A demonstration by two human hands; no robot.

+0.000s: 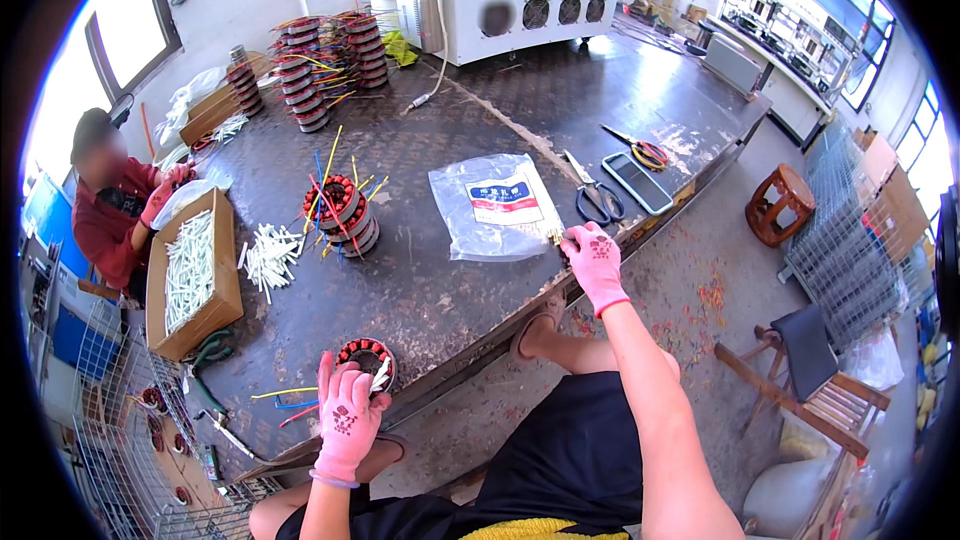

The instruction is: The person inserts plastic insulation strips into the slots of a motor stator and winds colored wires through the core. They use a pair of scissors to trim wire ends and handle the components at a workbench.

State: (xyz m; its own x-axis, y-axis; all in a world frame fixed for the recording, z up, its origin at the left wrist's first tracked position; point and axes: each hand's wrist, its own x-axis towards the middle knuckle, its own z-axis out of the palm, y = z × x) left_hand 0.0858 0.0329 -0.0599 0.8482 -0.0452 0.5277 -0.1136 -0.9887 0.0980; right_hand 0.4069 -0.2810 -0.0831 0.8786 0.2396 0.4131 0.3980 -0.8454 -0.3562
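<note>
My left hand (346, 422), in a pink glove, grips the near side of a motor stator (366, 348) with red windings, close to the table's near edge. Fingers cover part of its rim, and a small white piece (382, 374) shows by the thumb. Yellow, blue and red wires (290, 404) stick out leftward. My right hand (597, 262), also gloved in pink, has thumb and fingertips together at the near right corner of a clear plastic bag (465, 230). Thin pale ends show at that corner; what the fingertips pinch is too small to make out.
Scissors (599, 202), snips (648, 154) and a phone (637, 183) lie right of the bag. Stacked stators (345, 215) stand mid-table, more (302, 80) farther back. White tubes fill a cardboard box (228, 285) near a co-worker (110, 205). A white-and-blue machine (515, 0) stands behind.
</note>
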